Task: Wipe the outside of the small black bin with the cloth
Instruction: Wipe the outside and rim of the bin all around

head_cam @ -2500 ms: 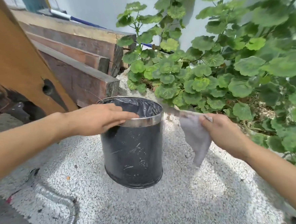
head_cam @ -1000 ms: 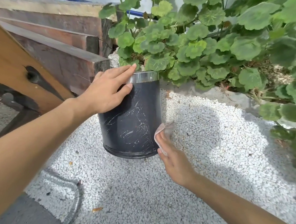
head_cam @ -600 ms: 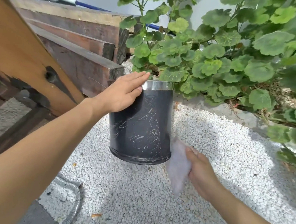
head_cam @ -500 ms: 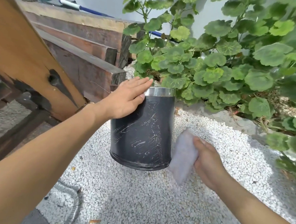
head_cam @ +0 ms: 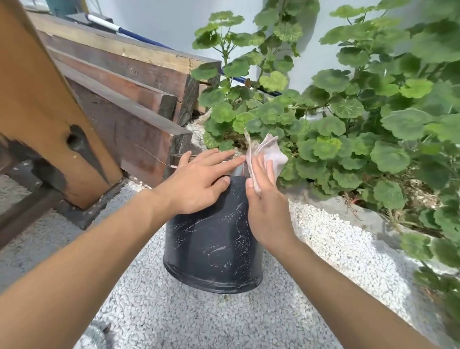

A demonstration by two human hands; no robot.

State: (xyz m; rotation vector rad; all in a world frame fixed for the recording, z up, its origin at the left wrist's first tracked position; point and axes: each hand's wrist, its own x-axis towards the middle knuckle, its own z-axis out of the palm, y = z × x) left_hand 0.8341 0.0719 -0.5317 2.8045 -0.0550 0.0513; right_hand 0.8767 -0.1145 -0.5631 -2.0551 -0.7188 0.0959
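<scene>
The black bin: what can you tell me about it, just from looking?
The bin is a small round black container with a shiny metal band at its rim and a ridge near its base. Pale scuffs and streaks cover its side. It looks tilted away from the camera, its base on or just above the white gravel. The left hand lies flat over its upper side and rim; the right hand presses a pale cloth against the upper right.
</scene>
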